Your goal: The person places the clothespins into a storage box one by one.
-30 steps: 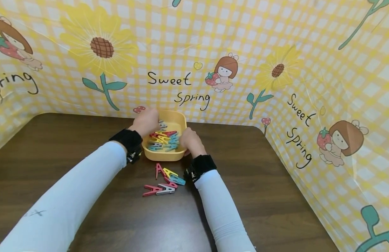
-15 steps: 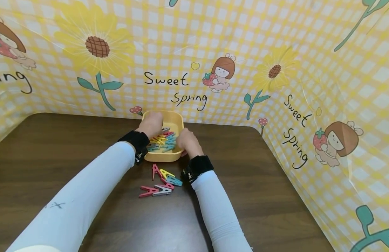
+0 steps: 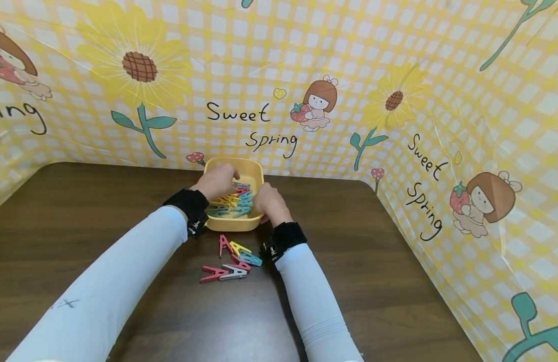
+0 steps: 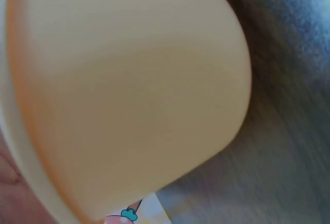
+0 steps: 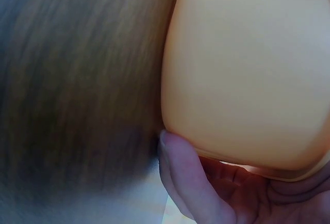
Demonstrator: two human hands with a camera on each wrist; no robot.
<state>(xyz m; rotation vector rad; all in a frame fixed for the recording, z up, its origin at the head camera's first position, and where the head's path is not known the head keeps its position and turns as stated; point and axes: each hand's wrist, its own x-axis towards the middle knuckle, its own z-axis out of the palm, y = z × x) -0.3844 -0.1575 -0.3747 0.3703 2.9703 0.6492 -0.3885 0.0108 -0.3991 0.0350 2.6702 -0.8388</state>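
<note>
A yellow plastic tray stands at the far side of the table, holding several red, yellow, blue and grey clothespins. My right hand grips the tray's right side; in the right wrist view its thumb lies along the outer wall. My left hand reaches over the left rim, above the clothespins. Its fingertips are mostly hidden behind the hand, and I cannot tell whether they pinch a clothespin. In the left wrist view the tray's outer wall covers most of the frame.
A small group of red, yellow, blue and grey clothespins lies on the dark wooden table in front of the tray. A yellow checked cloth with flowers rises behind and to the right.
My left hand has moved right, further over the tray, and its wrist has lately eased slightly back left. The right hand keeps its place on the tray. The head view has shifted slightly.
</note>
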